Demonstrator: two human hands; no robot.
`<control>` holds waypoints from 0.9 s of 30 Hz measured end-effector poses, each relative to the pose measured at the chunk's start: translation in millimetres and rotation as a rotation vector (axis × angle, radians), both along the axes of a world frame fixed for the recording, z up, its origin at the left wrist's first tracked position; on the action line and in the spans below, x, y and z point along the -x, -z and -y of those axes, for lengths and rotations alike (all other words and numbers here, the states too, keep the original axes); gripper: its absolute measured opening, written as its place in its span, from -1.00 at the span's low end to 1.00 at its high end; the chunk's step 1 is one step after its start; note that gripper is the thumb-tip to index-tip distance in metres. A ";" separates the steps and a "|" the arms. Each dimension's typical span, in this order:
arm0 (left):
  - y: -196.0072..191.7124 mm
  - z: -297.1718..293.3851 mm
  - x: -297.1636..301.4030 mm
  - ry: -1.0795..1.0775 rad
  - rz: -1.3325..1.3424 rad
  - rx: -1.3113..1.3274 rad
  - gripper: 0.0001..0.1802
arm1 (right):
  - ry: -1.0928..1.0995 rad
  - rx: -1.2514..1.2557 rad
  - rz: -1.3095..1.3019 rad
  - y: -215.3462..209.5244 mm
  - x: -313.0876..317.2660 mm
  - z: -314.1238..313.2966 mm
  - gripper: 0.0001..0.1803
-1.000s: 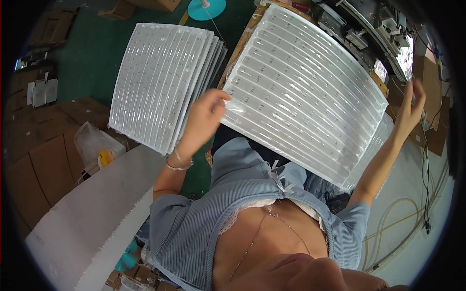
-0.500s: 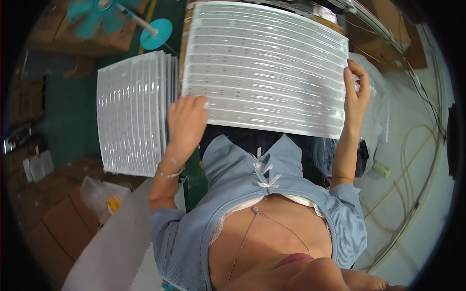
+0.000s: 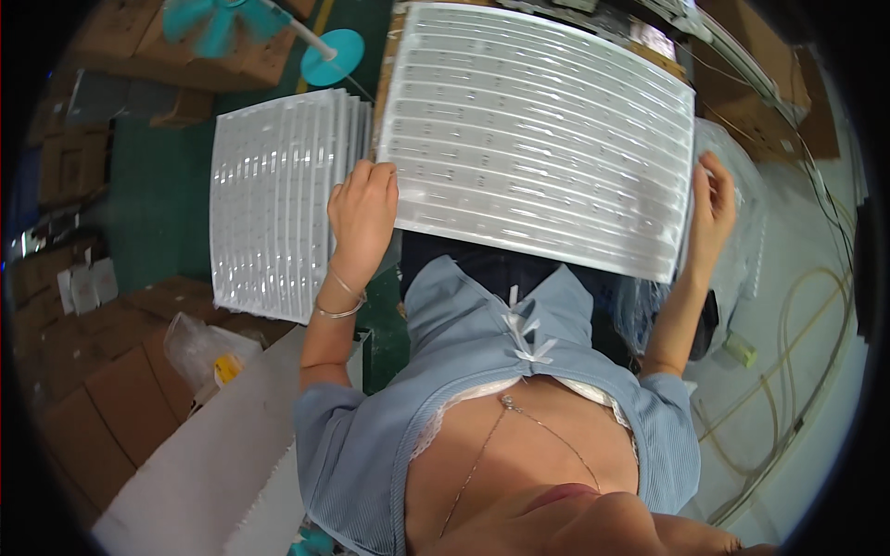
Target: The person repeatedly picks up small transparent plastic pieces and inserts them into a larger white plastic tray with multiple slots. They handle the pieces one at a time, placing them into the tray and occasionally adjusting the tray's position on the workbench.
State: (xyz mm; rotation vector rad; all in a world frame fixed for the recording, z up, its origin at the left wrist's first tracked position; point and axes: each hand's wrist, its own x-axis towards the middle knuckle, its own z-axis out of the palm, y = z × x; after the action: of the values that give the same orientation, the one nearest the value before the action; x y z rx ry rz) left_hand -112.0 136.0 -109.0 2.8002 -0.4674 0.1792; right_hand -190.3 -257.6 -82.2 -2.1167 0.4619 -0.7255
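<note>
A white rectangular panel of glossy ribbed plastic (image 3: 538, 139) is rested across the wooden-edged bench (image 3: 660, 61), its ribs run roughly left to right and its near edge set close before the pale blue ribbed garment (image 3: 501, 324) worn by the person. By this placing, it is judged, both short sides are kept within reach of bent arms.

The bare left hand (image 3: 364, 211), with a silvery bangle (image 3: 339, 306) worn at the wrist, is placed at the near part of the panel's left edge. Its grip is mostly curled, the fingertips brought to the rim; whether the rim is pinched or merely touched cannot be told. The bare right hand (image 3: 712, 206) is raised beside the right edge, a little farther up that side. Its grip is loosely bent and partly closed, and whether contact is made cannot be told either. With hands set at opposite sides, a wide sheet is likely better kept level and square.

To the left, similar white ribbed panels (image 3: 269, 204) are grouped with staggered edges, presumably kept at arm's reach; how they are supported is hidden. Clear crumpled plastic film (image 3: 746, 213) is gathered right of the right hand
</note>
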 end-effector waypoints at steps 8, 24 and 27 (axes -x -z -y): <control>8.4 4.6 -5.8 0.016 -0.017 -0.010 -0.86 | -0.019 -0.039 -0.033 7.8 -8.6 -7.4 -0.75; 6.3 1.2 -20.8 0.262 -0.035 0.118 -0.60 | -0.844 0.444 -0.033 31.9 -42.1 -163.9 -0.73; 2.5 -4.0 -18.3 0.296 -0.085 0.160 -0.48 | -0.870 0.626 -0.069 41.2 -49.0 -194.3 -0.72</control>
State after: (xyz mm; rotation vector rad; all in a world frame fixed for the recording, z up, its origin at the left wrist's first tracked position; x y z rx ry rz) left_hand -93.7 140.0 -111.6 2.5350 -0.7995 0.0305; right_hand -141.3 -63.3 -123.4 -2.5827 -0.7299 -0.2854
